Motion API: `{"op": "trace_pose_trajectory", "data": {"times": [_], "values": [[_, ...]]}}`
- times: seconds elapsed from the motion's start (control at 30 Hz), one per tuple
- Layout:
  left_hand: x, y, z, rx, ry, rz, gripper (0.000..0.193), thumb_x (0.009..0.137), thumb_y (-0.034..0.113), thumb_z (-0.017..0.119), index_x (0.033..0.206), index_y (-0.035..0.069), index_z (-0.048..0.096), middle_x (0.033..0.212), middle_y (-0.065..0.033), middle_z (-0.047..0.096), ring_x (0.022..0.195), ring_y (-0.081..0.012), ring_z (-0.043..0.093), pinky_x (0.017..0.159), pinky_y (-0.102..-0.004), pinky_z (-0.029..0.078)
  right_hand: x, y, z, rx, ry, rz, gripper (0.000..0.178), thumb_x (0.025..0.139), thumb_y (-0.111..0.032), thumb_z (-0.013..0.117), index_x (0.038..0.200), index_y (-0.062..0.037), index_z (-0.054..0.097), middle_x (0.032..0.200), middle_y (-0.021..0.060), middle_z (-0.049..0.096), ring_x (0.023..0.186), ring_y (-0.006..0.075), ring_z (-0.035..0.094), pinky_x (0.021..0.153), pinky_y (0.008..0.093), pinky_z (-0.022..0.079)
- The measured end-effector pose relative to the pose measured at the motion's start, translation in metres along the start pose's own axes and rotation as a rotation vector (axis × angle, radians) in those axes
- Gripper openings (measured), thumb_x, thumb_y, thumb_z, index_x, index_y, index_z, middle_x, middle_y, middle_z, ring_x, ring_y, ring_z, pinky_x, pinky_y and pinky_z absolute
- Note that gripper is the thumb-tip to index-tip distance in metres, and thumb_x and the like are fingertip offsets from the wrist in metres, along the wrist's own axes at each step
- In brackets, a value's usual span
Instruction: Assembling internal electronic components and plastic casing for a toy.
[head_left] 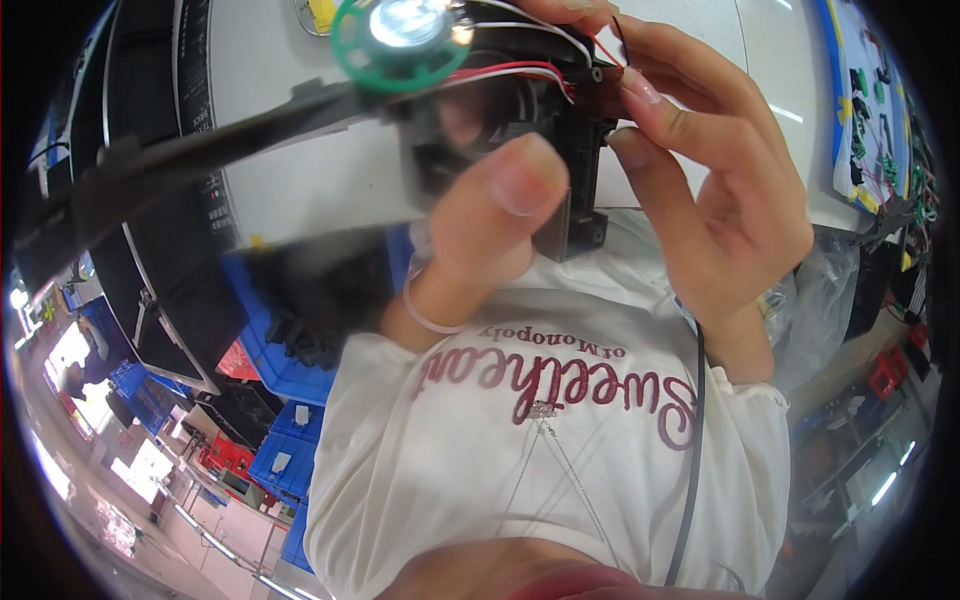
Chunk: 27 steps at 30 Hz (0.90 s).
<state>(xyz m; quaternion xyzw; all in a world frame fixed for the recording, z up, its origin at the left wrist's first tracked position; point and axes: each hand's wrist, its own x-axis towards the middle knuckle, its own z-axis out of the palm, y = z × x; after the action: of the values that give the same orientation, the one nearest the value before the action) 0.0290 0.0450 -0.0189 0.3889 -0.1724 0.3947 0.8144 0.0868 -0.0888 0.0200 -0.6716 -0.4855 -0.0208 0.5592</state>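
Close in front of me is a black plastic housing [580, 190] with a long dark arm reaching to the left, blurred near the camera. My left hand [490, 205] grips the housing, its thumb in front and most of its fingers hidden behind it. Against the housing's upper right edge, my right hand [730, 165] has its fingertips closed around thin red and black wires [622, 50]. Red and white wires [510, 70] run along the housing's top. At the upper left of the housing sits a green-rimmed round part [350, 45] with a shiny silver centre.
Beneath the hands is a white table [300, 190]. A blue-edged board [860, 110] with small green and black parts stands at the far right. To the left, a blue bin [300, 375] holds black parts. Clear plastic bags [820, 300] lie right of my arm.
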Motion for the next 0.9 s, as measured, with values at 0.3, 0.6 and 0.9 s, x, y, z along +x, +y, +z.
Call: {"op": "trace_pose_trajectory", "data": {"times": [0.3,0.6,0.9], "values": [[-0.006,0.011,0.010,0.299,0.010,-0.043,0.073,0.078,0.044,0.064,0.132,0.007,0.032,0.124,-0.0216,0.042,0.113,-0.0373,0.046,0.093,-0.0468,0.045,0.010,0.011,-0.010,0.933,-0.109,0.788,0.031,0.083,-0.003,0.051,0.112,0.0030,0.047,0.105,0.0115,0.058,0.096,0.0155,0.058,0.085,0.0281,0.046],[-0.010,0.005,0.008,0.581,0.006,0.070,0.087,0.061,0.036,0.080,0.130,0.013,0.033,0.123,-0.0152,0.040,0.113,-0.0307,0.046,0.094,-0.0421,0.043,0.018,0.014,0.003,0.917,-0.059,0.748,0.028,0.081,-0.005,0.050,0.108,0.0008,0.050,0.103,0.0076,0.058,0.089,0.0106,0.056,0.078,0.0233,0.045],[-0.015,0.042,-0.004,0.631,0.027,-0.676,0.071,0.080,0.042,0.062,0.131,-0.001,0.037,0.119,-0.0148,0.052,0.104,-0.0242,0.055,0.094,-0.0359,0.043,0.059,0.004,-0.043,0.883,-0.126,0.854,0.028,0.074,0.000,0.062,0.102,0.0031,0.056,0.094,0.0092,0.061,0.084,0.0121,0.059,0.080,0.0222,0.045]]}}
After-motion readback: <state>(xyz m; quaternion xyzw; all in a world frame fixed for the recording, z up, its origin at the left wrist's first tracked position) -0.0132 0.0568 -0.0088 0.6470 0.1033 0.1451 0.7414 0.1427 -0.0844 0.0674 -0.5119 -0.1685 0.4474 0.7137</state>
